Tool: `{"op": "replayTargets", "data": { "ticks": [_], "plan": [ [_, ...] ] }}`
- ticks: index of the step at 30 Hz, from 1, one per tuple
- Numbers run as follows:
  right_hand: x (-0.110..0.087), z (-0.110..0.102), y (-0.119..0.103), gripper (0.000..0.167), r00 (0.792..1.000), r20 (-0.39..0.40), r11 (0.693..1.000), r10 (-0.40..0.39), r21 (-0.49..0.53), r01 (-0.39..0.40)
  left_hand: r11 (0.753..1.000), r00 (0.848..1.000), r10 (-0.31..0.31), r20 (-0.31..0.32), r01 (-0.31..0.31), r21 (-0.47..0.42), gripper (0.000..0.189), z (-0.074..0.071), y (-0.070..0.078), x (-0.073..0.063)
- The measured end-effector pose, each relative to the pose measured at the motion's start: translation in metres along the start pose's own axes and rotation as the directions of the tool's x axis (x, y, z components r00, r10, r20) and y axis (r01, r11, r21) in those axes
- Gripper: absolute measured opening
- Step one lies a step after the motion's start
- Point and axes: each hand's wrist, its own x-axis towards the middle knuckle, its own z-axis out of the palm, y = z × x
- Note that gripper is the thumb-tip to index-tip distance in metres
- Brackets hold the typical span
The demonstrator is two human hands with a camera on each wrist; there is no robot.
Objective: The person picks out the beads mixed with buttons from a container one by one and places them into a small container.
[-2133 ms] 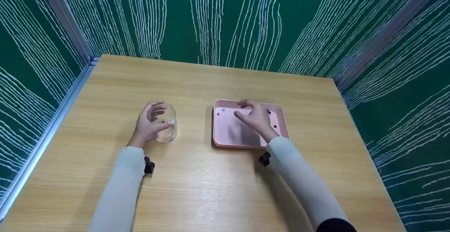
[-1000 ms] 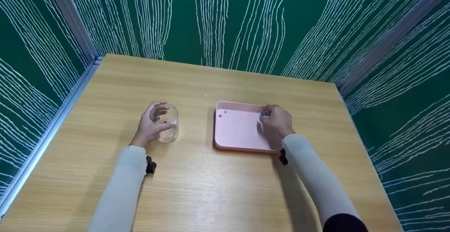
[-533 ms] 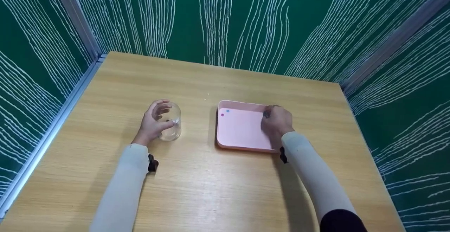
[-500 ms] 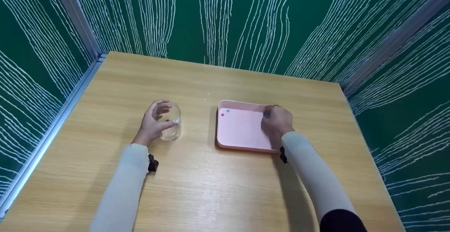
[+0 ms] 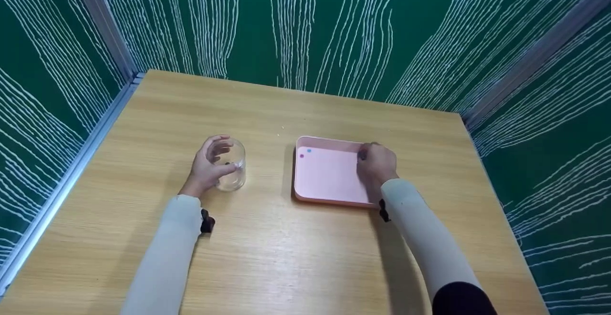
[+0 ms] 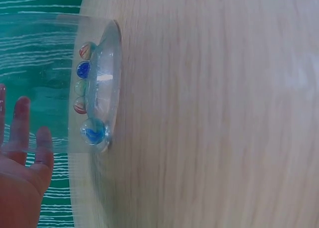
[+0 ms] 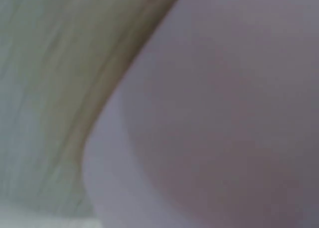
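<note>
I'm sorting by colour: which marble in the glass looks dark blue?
The second marble from the top in the left wrist view; the others look clearer, some swirled red or lighter blue.

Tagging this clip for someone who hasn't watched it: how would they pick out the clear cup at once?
On the wooden table, look left of the pink tray to the person's left hand. That hand grips the clear cup, which has several marbles at its bottom. Unlike its neighbour, the wide, shallow, opaque tray, it is see-through, round and tall.
</note>
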Motion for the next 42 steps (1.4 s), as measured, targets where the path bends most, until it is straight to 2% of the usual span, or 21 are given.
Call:
{"op": "replayTargets", "data": {
  "ticks": [3, 5, 9, 16, 24, 28, 42],
  "plan": [
    [-0.001, 0.002, 0.001, 0.018, 1.000, -0.028, 1.000, -0.015, -0.019, 0.015, 1.000, 1.000, 0.014, -0.012, -0.014, 0.010, 0.072, -0.002, -0.012, 0.004],
    [-0.001, 0.003, 0.001, 0.017, 0.999, -0.036, 1.000, -0.012, -0.027, 0.011, 1.000, 1.000, 0.013, -0.011, -0.013, 0.006, 0.073, -0.001, -0.012, 0.004],
    [-0.002, 0.004, 0.001, 0.017, 0.999, -0.044, 0.999, -0.006, -0.035, 0.005, 1.000, 1.000, 0.007, -0.003, -0.007, -0.016, 0.074, 0.000, -0.007, 0.003],
    [-0.004, 0.002, 0.001, 0.018, 0.999, -0.050, 1.000, 0.011, 0.013, -0.010, 1.000, 1.000, 0.005, 0.004, -0.005, -0.022, 0.073, 0.003, 0.013, -0.004],
    [-0.007, 0.005, 0.006, 0.020, 0.997, -0.080, 0.997, -0.019, 0.076, 0.025, 1.000, 1.000, 0.000, 0.005, 0.000, -0.010, 0.072, 0.003, 0.014, -0.006],
    [-0.009, 0.006, 0.005, 0.022, 0.995, -0.095, 0.995, -0.002, 0.103, 0.012, 1.000, 1.000, -0.006, 0.005, 0.006, -0.013, 0.072, 0.002, 0.013, -0.006],
    [-0.019, 0.005, -0.004, 0.017, 0.998, -0.024, 0.972, 0.055, 0.228, -0.048, 1.000, 1.000, 0.004, -0.002, -0.004, -0.007, 0.072, 0.003, 0.013, -0.006]
  ]
}}
